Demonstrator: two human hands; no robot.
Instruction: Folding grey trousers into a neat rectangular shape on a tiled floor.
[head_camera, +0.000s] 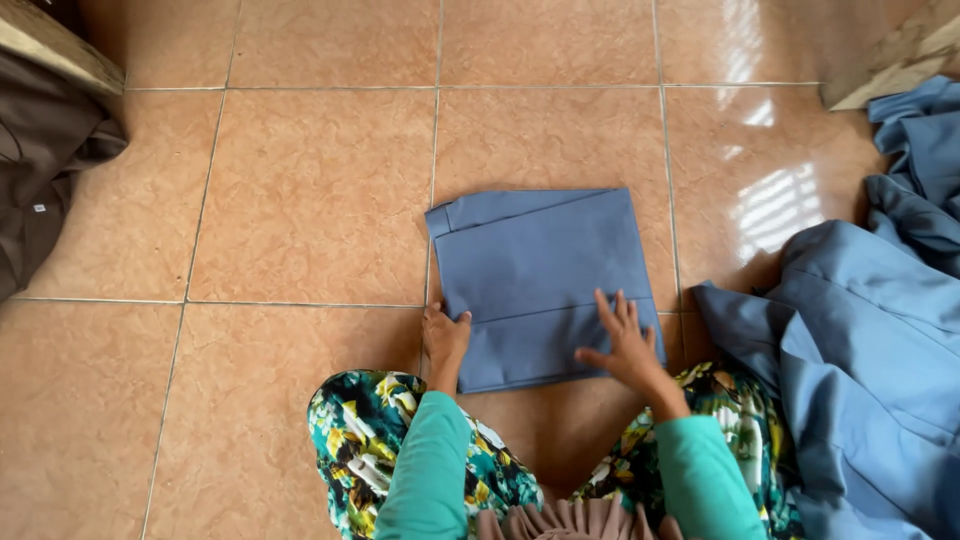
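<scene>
Head view looking straight down: folded blue-grey cloth (540, 285) lying flat on the tiled floor (300, 200), right in front of the person's knees. It's squared up into a neat rectangle with a crease line running across the near part.

Looks like thin woven fabric to me, so light, soft and floppy, no stiffness of its own. The glossy tile probably lets it slide if you push sideways. I'd say grab it along the folded edges or corners with both hands so the layers don't fall open.

Left hand (445, 335) sits at the near left corner, fingers curled onto the edge; can't tell if it's actually pinching. Right hand (625, 345) is flat on the near part, fingers spread, pressing down.

Further out: a heap of the same blue fabric (870, 340) on the right, well apart from a brown cloth (45, 170) at far left.
</scene>
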